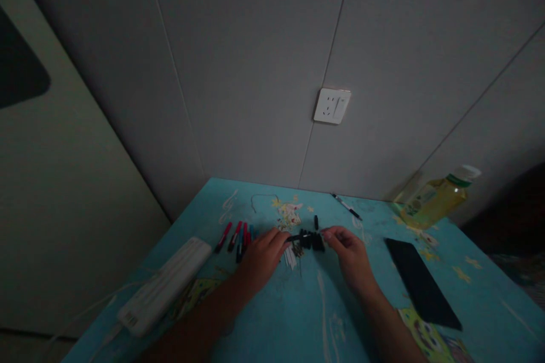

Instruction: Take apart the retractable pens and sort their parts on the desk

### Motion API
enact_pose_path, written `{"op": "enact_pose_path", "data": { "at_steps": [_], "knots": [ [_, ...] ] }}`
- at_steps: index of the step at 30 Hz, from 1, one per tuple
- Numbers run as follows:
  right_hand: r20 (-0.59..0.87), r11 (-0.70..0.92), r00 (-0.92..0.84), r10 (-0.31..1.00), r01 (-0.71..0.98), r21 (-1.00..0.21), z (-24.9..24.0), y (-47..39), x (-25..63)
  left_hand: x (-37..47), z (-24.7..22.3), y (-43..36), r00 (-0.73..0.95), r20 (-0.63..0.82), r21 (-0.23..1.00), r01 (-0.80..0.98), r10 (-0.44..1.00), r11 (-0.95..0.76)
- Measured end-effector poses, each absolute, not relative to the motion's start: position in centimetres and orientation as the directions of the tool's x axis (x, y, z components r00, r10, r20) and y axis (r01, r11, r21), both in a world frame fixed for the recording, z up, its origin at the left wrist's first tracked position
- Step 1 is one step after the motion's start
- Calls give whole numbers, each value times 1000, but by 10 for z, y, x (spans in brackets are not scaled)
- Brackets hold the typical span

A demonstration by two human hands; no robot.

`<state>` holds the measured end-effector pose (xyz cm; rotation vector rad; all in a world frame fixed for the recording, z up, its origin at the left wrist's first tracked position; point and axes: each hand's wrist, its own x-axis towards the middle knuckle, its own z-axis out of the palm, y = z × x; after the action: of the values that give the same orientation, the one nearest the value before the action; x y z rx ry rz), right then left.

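My left hand point(264, 252) is closed around a slim black pen point(297, 237), which points right toward my other hand. Facing it, my right hand point(348, 248) pinches thumb to finger at the pen's right end; whatever sits between those fingertips is too small and dark to name. Beneath and between the hands lie several short black pieces point(317, 243), a few white sticks point(290, 258) and small brassy bits point(298, 250). One black cap-like piece point(316, 222) stands just beyond. Several red, blue and black pens point(236, 236) lie left of my left hand, partly hidden by it.
A white power strip point(166, 286) with cables lies at the left. On the right are a dark flat slab point(421, 281) and a bottle of yellow liquid point(438, 201). Another pen point(347, 206) lies by the wall, below a socket point(332, 106). A patterned blue cloth point(281, 317) covers the table.
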<state>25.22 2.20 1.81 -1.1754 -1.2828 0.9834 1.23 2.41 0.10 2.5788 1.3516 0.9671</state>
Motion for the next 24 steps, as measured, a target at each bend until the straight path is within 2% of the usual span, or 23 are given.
{"op": "enact_pose_path", "data": {
  "at_steps": [5,9,15,19,24],
  "knots": [
    [126,142,160,979,-94,-985,20,13,229,13,0,19,442,506,295,718,741,-630],
    [118,130,169,979,-65,-989,25,9,226,15,7,17,455,523,280,707,720,-650],
    [105,108,93,990,-36,-993,22,11,229,15,6,18,440,517,299,710,734,-637],
    [152,147,28,988,133,-980,18,9,227,14,2,18,431,543,321,686,720,-653],
    [285,275,-36,958,402,-873,17,4,225,12,5,21,446,599,305,640,665,-705]
  ]
}}
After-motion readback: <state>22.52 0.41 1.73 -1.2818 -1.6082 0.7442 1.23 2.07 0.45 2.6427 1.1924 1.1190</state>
